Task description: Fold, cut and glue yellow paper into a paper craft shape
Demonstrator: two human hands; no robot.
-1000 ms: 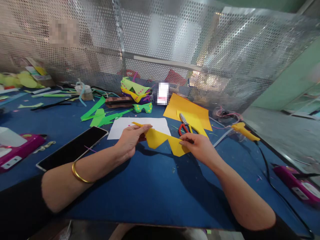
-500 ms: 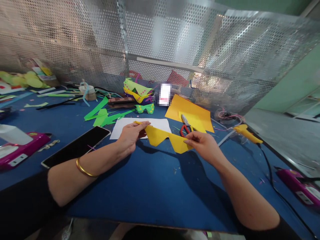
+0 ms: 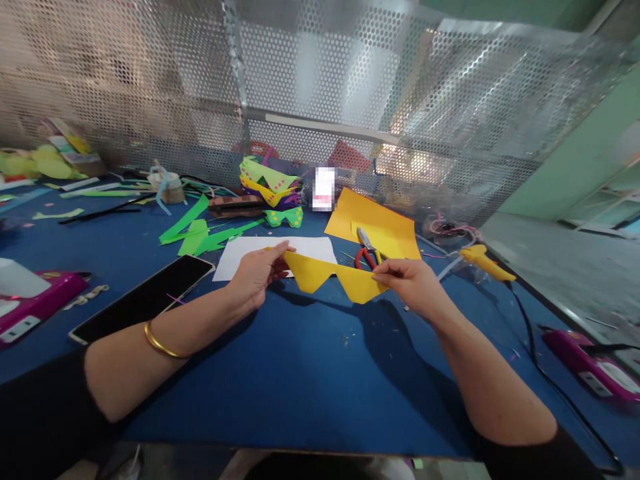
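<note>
The left hand (image 3: 257, 277) and right hand (image 3: 413, 283) each pinch an end of the yellow zigzag-cut paper strip (image 3: 333, 277), stretched just above the blue tabletop (image 3: 300, 373), in front of a white sheet (image 3: 250, 252). Pulling the thin paper harder could tear it at a notch. Compared with a second earlier, the strip sits flatter and the right hand higher.

Zigzag strip (image 3: 330, 277) btwn hands, above table (image 3: 300, 373); phone (image 3: 143, 299) left; scissors (image 3: 367, 248) behind; glue gun (image 3: 483, 261) right.

Matt yellow paper zigzag strip (image 3: 330, 275), matt blue tabletop (image 3: 300, 373), glossy black phone (image 3: 143, 298), shiny perforated metal screen (image 3: 350, 80)
</note>
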